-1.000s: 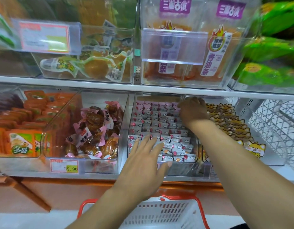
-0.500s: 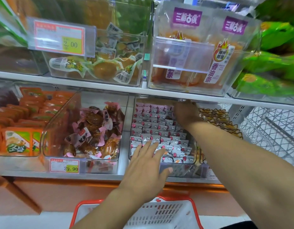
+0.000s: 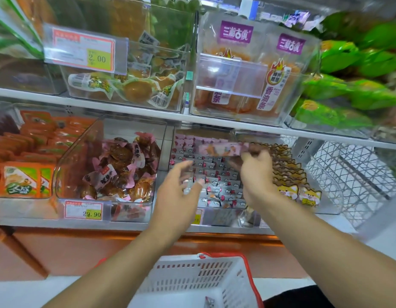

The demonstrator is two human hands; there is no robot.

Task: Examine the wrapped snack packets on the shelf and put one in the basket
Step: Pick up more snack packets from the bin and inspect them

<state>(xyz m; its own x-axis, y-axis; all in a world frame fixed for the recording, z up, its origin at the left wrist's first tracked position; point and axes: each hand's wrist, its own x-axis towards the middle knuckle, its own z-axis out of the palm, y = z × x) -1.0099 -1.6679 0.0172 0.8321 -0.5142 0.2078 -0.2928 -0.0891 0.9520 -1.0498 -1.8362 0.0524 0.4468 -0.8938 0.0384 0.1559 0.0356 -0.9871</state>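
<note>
Shelf [image 3: 148, 115] | tags "2.00", "29.90" | right hand [image 3: 256, 172] pinches pink packet [image 3: 219, 148]

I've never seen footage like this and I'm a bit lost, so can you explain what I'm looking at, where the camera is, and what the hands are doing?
There is no machine here: a camera worn on a person's head looks down at their own bare arms in front of shop shelves. The right hand has a grip on a long pink snack packet, lifted above a clear bin of small wrapped packets. The left hand reaches forward, open, holding nothing. Neighbouring bins hold other snacks. Below stands a white basket with a red rim.
</note>
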